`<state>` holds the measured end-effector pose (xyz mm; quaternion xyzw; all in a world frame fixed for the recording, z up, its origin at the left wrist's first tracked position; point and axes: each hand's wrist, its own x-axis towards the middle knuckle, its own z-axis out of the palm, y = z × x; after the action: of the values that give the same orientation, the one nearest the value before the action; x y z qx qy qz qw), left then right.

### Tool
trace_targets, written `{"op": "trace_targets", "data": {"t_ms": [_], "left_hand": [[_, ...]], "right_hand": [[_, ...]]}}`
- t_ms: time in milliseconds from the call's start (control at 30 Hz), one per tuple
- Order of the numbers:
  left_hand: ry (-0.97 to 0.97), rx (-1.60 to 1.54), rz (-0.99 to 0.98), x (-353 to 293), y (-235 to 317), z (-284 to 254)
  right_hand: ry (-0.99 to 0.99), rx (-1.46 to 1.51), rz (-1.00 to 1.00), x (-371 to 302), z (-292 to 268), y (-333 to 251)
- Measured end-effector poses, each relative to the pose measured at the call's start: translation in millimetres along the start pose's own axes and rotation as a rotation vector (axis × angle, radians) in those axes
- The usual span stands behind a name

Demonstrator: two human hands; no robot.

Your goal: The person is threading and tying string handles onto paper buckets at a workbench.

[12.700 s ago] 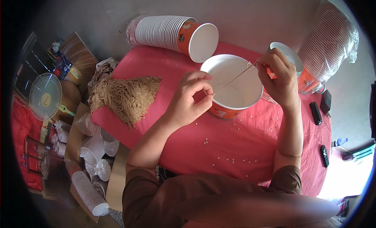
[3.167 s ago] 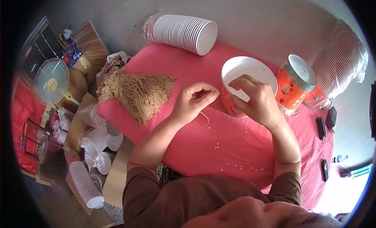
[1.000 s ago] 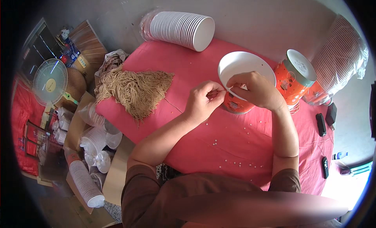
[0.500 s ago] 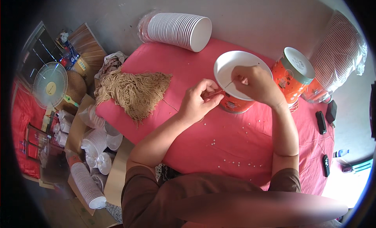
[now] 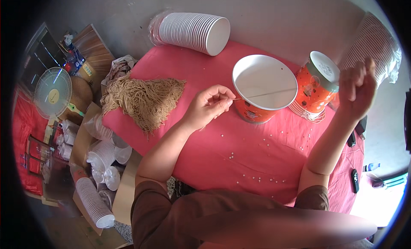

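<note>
My left hand (image 5: 209, 107) is beside the left rim of a white-lined paper bucket (image 5: 257, 112) with an orange printed outside. Its thumb and forefinger pinch a thin tan string (image 5: 265, 94). The string runs nearly straight across the bucket's open top toward my right hand (image 5: 358, 88). That hand is raised at the right, beyond an upturned orange bucket (image 5: 317, 86); its fingers look closed on the string but are smeared by motion, so the grip itself is hard to make out. Loops of cord surround the upturned bucket's lower edge.
A bundle of tan strings (image 5: 147, 99) lies on the pink-covered table (image 5: 205, 159). White nested buckets (image 5: 192, 32) lie behind; another wrapped stack (image 5: 364, 47) stands at right. Small white bits (image 5: 257, 177) dot the cloth. Black devices (image 5: 355, 180) rest near the right edge. Left is a carton (image 5: 128, 193) of cups.
My right hand has swung from over the open bucket out to the right and up, drawing the string out across it. My left hand has shifted slightly left, still pinching.
</note>
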<state>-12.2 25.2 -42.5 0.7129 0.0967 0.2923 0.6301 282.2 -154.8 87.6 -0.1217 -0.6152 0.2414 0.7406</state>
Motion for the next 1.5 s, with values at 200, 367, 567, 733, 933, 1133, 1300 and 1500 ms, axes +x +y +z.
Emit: {"op": "trace_targets", "data": {"t_ms": [200, 367, 567, 733, 933, 1133, 1300, 1500], "left_hand": [[-0.145, -0.263, -0.064, -1, 1, -3], [-0.212, -0.447, 0.034, 1, -3, -1], [-0.017, -0.277, 0.13, -1, -5, 4], [0.097, -0.157, 0.179, -2, -8, 9], [0.173, -0.043, 0.279, -1, -3, 13], [0.057, -0.101, 0.154, -6, 9, 14], [0.125, -0.067, 0.248, -3, 31, 13], [0.054, 0.023, 0.208, 14, 71, 17]], "right_hand": [[-0.349, 0.061, -0.052, -8, 6, -12], [-0.491, -0.372, 0.1, -7, 35, 0], [-0.493, -1.228, 0.46, -17, 61, 37], [-0.626, -1.287, 0.462, -26, 65, 55], [-0.719, -1.272, 0.466, -26, 64, 64], [-0.676, -1.193, 0.507, -27, 64, 66], [-0.656, -1.194, 0.514, -28, 64, 65], [-0.52, -1.116, 0.675, -24, 65, 68]]}}
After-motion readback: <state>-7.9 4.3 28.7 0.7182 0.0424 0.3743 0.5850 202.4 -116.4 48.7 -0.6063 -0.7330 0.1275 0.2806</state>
